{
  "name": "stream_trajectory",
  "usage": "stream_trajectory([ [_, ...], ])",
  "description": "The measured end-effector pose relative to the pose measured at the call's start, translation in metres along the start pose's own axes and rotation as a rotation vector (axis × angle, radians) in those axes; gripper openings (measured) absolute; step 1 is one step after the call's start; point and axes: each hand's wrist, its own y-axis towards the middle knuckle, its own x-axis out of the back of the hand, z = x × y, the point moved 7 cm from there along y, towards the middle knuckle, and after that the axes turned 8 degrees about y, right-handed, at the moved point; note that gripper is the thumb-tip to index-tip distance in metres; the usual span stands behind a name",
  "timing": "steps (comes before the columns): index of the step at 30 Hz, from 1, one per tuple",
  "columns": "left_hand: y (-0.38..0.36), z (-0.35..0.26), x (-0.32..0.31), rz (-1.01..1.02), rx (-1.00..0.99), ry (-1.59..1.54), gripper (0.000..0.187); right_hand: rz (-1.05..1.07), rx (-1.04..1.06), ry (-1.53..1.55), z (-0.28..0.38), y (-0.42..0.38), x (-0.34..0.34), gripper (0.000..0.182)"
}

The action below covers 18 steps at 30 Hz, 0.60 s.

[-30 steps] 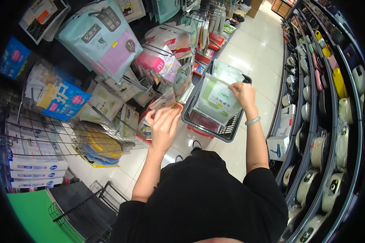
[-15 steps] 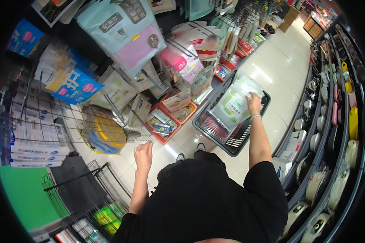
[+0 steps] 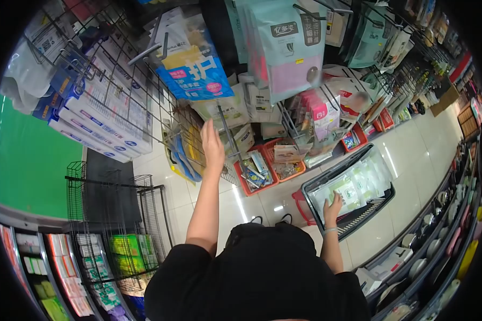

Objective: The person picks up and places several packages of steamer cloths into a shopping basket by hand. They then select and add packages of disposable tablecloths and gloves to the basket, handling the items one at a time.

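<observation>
My right hand (image 3: 332, 208) is over the near left side of a dark shopping basket (image 3: 379, 207), fingers apart against the edge of a clear-and-green plastic packet (image 3: 348, 193). More pale packets of that kind lie in the basket beside it. My left hand (image 3: 212, 147) is raised in front of the wire rack, fingers stretched upward and holding nothing. Just above it hang a green-and-white packet (image 3: 226, 109) and a blue-and-yellow glove packet (image 3: 195, 77). A metal display hook (image 3: 226, 125) sticks out right beside its fingertips.
Teal-and-purple packages (image 3: 292, 59) hang higher up. Red bins (image 3: 258, 174) with small goods stand on the floor ahead. White boxes (image 3: 99, 117) are stacked at the left, above a black wire basket rack (image 3: 118, 224). Shelves of pans (image 3: 412, 267) line the right side.
The view has turned left. My left hand has risen toward the hanging packets, its fingers straightening. My right hand has let go of the packet, which now lies lower in the basket.
</observation>
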Motion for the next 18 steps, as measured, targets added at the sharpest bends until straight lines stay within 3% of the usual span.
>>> stream_trajectory([
  [4, 0.049, 0.04, -0.034, -0.042, -0.095, 0.073, 0.042, 0.034, -0.103, 0.052, 0.016, -0.04, -0.004, 0.048],
  [10, 0.098, 0.101, -0.101, 0.305, 0.146, 0.509, 0.044, 0.011, -0.169, 0.11, 0.018, -0.07, 0.01, 0.044],
  [12, 0.102, 0.109, -0.102, 0.287, 0.297, 0.59, 0.044, -0.016, -0.185, 0.082, 0.015, -0.077, 0.017, 0.044],
  [17, 0.1, 0.117, -0.108, 0.285, 0.287, 0.635, 0.047, -0.052, -0.23, 0.056, 0.009, -0.093, 0.028, 0.043],
  [18, 0.1, 0.111, -0.103, 0.063, 0.189, 0.589, 0.042, -0.057, -0.219, 0.052, 0.008, -0.095, 0.028, 0.043],
])
